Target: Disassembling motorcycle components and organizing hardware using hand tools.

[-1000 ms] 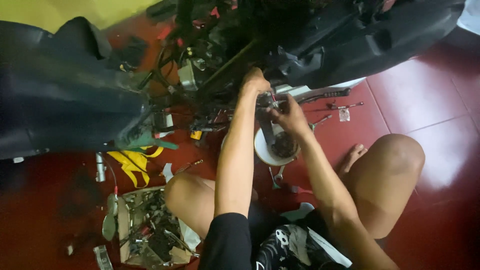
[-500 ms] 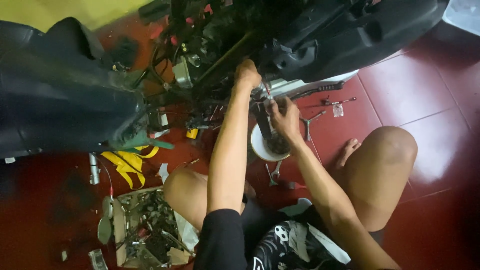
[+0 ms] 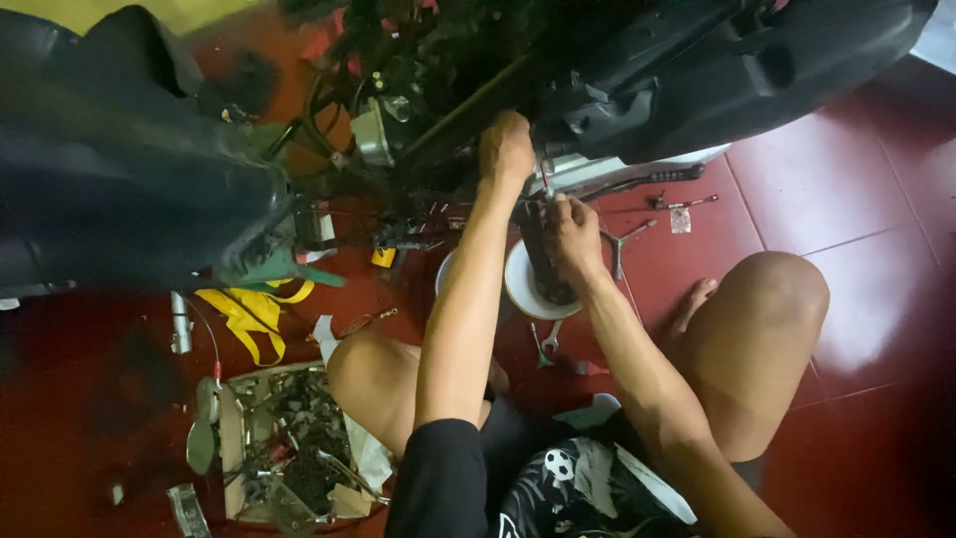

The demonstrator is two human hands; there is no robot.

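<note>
Head view, and we look down at a person sitting on a red tiled floor (image 3: pixel 856 179) beneath a dark scooter (image 3: pixel 697 80) with its panels opened. At the upper middle of the frame we see the left hand (image 3: pixel 506 149) raised into the engine bay, fingers curled together around some part we cannot make out. Just below and to its right, the right hand (image 3: pixel 573 234) is closed on a dark upright part (image 3: pixel 538 249) that reaches down into a white bowl (image 3: pixel 518 289) on the floor. Beside the bowl lie a spanner (image 3: pixel 546 344) and, further right, a few small metal tools (image 3: pixel 682 204). At the lower left we find a shallow cardboard box (image 3: pixel 234 448) full of loose parts, with a yellow cloth (image 3: pixel 244 309) above it. Both bare knees frame the bowl, well apart.
</note>
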